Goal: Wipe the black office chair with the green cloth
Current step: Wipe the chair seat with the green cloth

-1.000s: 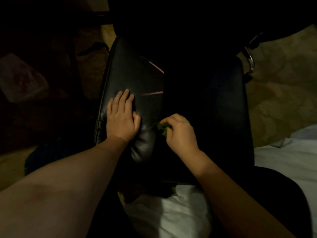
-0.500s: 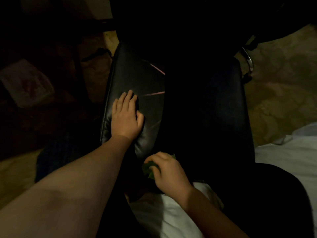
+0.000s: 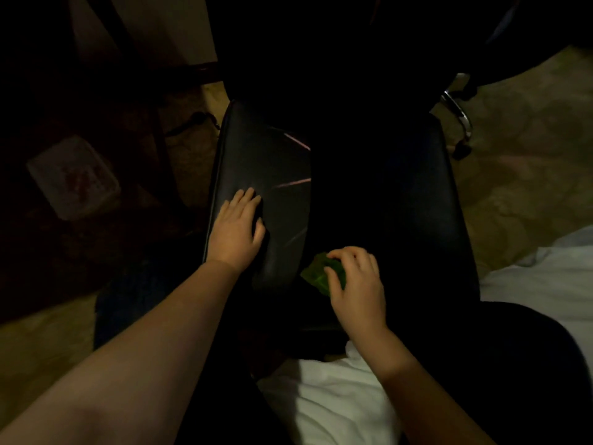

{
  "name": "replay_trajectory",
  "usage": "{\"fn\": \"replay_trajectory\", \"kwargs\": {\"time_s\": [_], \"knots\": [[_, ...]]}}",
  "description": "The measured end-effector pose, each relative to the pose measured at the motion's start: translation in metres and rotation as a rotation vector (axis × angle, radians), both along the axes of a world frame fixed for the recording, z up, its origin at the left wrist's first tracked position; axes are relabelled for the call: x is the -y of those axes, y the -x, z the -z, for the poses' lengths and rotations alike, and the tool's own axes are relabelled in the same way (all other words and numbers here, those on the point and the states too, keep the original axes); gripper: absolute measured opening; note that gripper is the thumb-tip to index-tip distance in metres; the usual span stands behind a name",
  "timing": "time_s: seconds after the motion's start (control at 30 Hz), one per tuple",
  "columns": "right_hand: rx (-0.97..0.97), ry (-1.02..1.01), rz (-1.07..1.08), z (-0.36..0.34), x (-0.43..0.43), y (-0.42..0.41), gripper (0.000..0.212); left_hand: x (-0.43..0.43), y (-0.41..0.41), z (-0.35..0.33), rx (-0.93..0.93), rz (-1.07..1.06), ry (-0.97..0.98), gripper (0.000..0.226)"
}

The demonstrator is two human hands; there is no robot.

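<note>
Over the black office chair [image 3: 256, 162], which stands in very dim light, a person leans in with both bare arms stretched out. The left hand [image 3: 236, 231] lies flat on the chair's glossy padded panel, near that panel's left edge, fingers straight and close together, holding nothing. The right hand [image 3: 356, 284] is at the near end of the chair, just right of the same panel, with its fingers and thumb curled over the green cloth [image 3: 316, 274]. The cloth is bunched up, pokes out to the left of the fingers, and is pressed against the dark upholstery. Beyond the chair's far right corner a curved chrome bar [image 3: 455, 114] catches some light above the tan patterned floor [image 3: 513, 187]. Left of the chair, a pale flat box [image 3: 73, 178] lies in shadow. Nearer than the chair, below the right forearm, white fabric [image 3: 337, 406] shows.
</note>
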State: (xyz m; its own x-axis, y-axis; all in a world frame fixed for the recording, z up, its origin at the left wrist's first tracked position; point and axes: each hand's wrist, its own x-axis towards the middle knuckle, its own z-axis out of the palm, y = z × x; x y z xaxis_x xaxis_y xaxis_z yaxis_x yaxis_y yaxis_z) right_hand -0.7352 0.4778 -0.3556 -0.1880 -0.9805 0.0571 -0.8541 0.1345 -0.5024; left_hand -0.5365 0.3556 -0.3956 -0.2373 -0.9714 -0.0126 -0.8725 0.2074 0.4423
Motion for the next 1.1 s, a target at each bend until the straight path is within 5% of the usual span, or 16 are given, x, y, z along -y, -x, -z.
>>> {"fn": "replay_trajectory", "kwargs": {"time_s": [0.23, 0.5, 0.87, 1.1], "knots": [[-0.240, -0.045, -0.057, 0.008, -0.025, -0.001, 0.068, -0.030, -0.003, -0.002, 0.033, -0.059, 0.017, 0.051], [-0.146, 0.136, -0.113, 0.016, -0.008, -0.007, 0.033, -0.036, -0.004, 0.002, 0.069, -0.079, 0.019, 0.049], [-0.141, 0.102, -0.190, 0.031, -0.018, -0.055, 0.029, -0.038, 0.001, 0.007, 0.113, -0.115, 0.098, 0.049], [0.077, 0.174, -0.142, 0.030, -0.008, -0.094, 0.002, -0.035, -0.001, 0.008, 0.123, -0.099, 0.091, 0.048]]}}
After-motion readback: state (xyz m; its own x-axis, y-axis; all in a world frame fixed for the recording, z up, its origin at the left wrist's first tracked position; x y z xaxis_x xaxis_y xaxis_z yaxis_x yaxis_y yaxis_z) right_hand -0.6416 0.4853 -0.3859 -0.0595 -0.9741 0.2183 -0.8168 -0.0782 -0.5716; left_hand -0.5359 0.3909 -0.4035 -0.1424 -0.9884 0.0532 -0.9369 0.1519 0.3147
